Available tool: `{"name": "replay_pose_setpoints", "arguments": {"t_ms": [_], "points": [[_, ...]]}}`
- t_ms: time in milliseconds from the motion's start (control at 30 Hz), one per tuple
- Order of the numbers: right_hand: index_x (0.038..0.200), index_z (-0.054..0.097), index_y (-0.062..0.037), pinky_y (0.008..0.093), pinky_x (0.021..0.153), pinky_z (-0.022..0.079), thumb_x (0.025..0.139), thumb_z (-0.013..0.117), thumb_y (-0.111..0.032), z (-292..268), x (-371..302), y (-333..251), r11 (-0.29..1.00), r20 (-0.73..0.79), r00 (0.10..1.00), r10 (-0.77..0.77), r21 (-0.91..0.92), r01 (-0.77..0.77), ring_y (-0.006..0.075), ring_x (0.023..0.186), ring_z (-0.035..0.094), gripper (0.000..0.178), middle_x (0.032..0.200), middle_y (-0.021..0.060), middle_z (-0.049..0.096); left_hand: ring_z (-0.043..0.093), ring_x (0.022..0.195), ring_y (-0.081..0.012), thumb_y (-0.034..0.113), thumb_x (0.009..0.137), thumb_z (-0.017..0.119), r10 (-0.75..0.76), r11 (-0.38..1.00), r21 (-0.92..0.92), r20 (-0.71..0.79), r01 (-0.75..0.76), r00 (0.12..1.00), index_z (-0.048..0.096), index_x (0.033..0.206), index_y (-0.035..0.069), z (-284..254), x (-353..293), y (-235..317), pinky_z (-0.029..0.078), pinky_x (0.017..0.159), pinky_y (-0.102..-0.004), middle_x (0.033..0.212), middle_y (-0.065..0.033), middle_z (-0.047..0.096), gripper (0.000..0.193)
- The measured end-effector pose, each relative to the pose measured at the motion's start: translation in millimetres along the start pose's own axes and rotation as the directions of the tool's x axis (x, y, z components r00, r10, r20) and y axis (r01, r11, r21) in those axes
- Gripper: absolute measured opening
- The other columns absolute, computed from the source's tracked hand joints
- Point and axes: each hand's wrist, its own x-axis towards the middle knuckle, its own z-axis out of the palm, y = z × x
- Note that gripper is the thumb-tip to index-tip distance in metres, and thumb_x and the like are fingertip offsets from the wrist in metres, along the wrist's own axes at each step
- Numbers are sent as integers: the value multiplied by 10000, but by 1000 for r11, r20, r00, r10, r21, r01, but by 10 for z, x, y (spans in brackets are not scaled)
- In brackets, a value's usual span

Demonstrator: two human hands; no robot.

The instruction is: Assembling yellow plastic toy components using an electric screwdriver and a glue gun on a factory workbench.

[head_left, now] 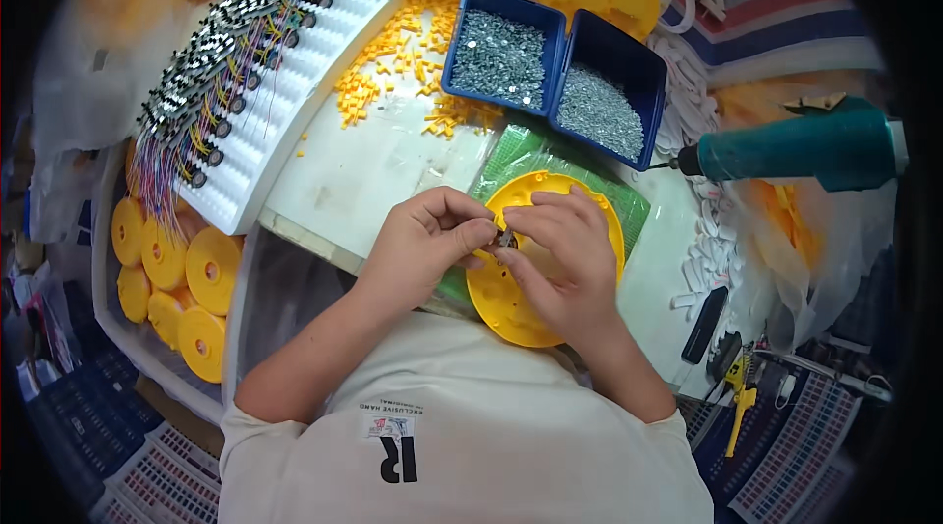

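Both my hands meet over a round yellow plastic shell (518, 320), which lies on a green mat (501, 165) at the table's near edge. Between the fingertips of my left hand (432, 234) is a small dark part (505, 237), pinched by thumb and forefinger. My right hand (565, 254) touches the same part with thumb and fingers, its palm hanging over the shell's right half. The fingers partly cover the part, so its exact kind is hidden.
Two blue bins (454, 90) of small metal screws stand behind the mat. A teal power screwdriver (796, 146) juts in from the right. At left sits a white ridged tray (329, 57) of wired components; yellow bits (359, 97) lie beside it. A crate holds yellow round housings (211, 269).
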Motion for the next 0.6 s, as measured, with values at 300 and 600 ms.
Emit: {"name": "replay_pose_setpoints", "arguments": {"t_ms": [300,600], "points": [[1118,777,-133,515,1092,415,804,829,-112,-22,-2,50,992,5,997,-71,-105,72,282,1120,664,319,1137,21,752,713,820,-106,109,973,751,-4,996,93,18,2,1000,688,1047,-16,-4,55,40,576,688,-232,947,-75,741,158],[1203,754,-87,497,1090,426,802,834,-88,-74,-8,131,998,9,999,-40,38,40,273,1065,686,409,1074,61,761,708,829,-161,47,927,755,377,760,542,83,-359,923,710,1086,5,34,28,112,565,699,-282,957,-78,745,170]]}}
